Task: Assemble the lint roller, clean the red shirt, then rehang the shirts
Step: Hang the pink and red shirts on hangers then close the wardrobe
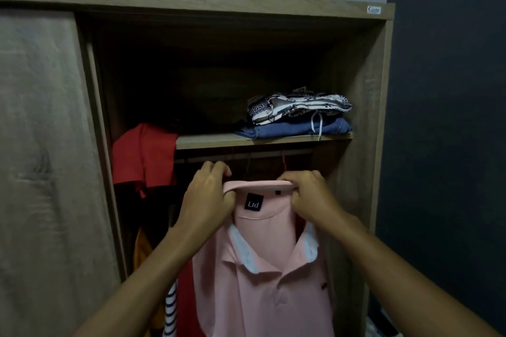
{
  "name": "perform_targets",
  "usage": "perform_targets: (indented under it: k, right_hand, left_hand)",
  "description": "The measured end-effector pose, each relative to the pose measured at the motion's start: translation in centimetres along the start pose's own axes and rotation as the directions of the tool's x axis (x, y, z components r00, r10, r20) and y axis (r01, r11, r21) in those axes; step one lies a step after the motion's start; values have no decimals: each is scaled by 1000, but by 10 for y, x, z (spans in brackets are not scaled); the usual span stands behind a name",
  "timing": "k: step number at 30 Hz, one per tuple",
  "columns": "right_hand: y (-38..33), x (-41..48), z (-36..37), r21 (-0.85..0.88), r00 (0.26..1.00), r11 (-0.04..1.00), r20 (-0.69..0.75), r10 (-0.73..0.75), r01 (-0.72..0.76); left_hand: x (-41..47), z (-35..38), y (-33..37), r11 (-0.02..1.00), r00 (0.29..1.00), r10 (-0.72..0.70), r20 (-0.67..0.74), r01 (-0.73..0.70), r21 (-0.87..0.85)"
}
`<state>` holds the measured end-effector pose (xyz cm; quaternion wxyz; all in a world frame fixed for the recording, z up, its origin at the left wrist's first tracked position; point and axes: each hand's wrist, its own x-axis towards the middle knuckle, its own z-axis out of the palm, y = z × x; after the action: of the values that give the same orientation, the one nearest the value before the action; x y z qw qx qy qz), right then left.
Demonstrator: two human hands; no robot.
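A pink polo shirt (262, 276) with a white-lined collar and a dark "Ltd" label hangs in front of me inside the open wardrobe. My left hand (209, 197) grips the left side of its collar, and my right hand (309, 194) pinches the right side of the collar's back edge. Both hands hold it just under the hanging rail (208, 159). A red shirt (143, 156) is draped over the left end of the shelf. Any hanger inside the pink shirt is hidden. No lint roller is in view.
On the wooden shelf (213, 141) lie a folded blue garment (295, 128) and a patterned white one (298, 107). A sliding door (41, 145) covers the wardrobe's left half. Striped, yellow and red clothes (171, 309) hang lower left. A dark wall (449, 117) stands right.
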<state>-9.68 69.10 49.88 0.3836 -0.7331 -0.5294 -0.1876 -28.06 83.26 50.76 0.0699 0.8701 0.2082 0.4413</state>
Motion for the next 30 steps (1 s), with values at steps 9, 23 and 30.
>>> perform_targets:
  k: [9, 23, 30]
  right_hand:
    - [17, 0, 64, 450, 922, 847, 371, 111, -283]
    - [62, 83, 158, -73, 872, 890, 176, 457, -451]
    - [64, 101, 190, 24, 818, 833, 205, 537, -553]
  left_hand:
    - [-14, 18, -33, 803, 850, -376, 368, 498, -328]
    - [10, 40, -68, 928, 926, -330, 184, 354, -117]
    - [13, 44, -92, 931, 927, -349, 142, 360, -64]
